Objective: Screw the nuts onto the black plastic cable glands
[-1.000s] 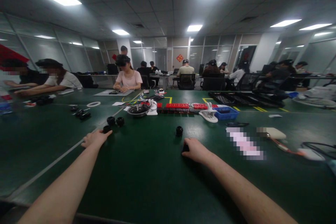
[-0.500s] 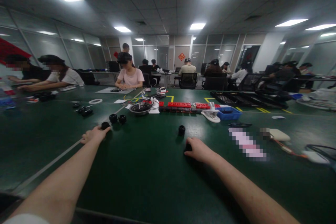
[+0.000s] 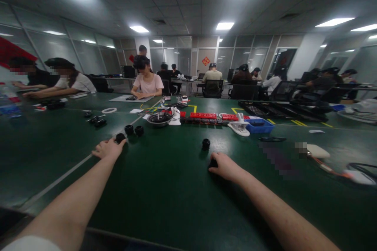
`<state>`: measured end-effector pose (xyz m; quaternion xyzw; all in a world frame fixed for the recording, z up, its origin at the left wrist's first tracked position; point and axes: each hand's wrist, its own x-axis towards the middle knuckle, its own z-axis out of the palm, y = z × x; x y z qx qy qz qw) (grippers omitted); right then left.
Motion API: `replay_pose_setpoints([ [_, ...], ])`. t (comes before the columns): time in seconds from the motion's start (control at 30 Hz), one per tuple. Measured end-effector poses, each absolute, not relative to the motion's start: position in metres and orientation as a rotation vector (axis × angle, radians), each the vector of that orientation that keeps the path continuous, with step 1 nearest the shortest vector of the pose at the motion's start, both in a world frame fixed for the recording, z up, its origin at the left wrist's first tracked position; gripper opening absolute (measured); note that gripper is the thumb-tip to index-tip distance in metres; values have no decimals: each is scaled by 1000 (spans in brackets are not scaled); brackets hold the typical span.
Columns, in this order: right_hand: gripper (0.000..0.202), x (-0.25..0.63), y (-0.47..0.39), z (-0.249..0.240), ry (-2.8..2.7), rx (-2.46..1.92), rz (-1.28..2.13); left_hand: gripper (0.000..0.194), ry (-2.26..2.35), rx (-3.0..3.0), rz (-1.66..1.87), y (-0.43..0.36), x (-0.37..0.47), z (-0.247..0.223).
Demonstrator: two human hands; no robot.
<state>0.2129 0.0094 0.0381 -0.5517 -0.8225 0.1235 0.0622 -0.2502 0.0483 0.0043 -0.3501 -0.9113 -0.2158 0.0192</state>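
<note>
On the green table (image 3: 159, 188), my left hand (image 3: 109, 149) is closed round a small black round part (image 3: 120, 138), thumb and fingers on its sides. Two similar black parts, one (image 3: 129, 130) and another (image 3: 139, 130), stand just to its right. My right hand (image 3: 224, 166) grips another black part (image 3: 212, 164), mostly covered by the fingers. A further black part (image 3: 205, 144) stands alone, beyond and slightly left of my right hand.
A metal bowl (image 3: 158, 119), red strip pieces (image 3: 203, 115), a white stand (image 3: 240, 125) and a blue bin (image 3: 259, 126) line the middle. Black trays (image 3: 279, 110) lie back right. A white device (image 3: 318, 151) with cables is at right. People sit around.
The view has shifted slightly. Both hands keep their hold on the black parts in about the same places. The pixelated patch at right has turned from pink to dark.
</note>
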Motion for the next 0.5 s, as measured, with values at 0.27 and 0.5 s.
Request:
replay_pose_setpoints([
  [0.27, 31, 212, 6, 41, -2485, -1660, 380, 79, -2817, -1031, -736, 47, -246, 6],
  [0.5, 32, 213, 7, 39, -2480, -1645, 381, 73, -2753, -909, -906, 39, -237, 13],
])
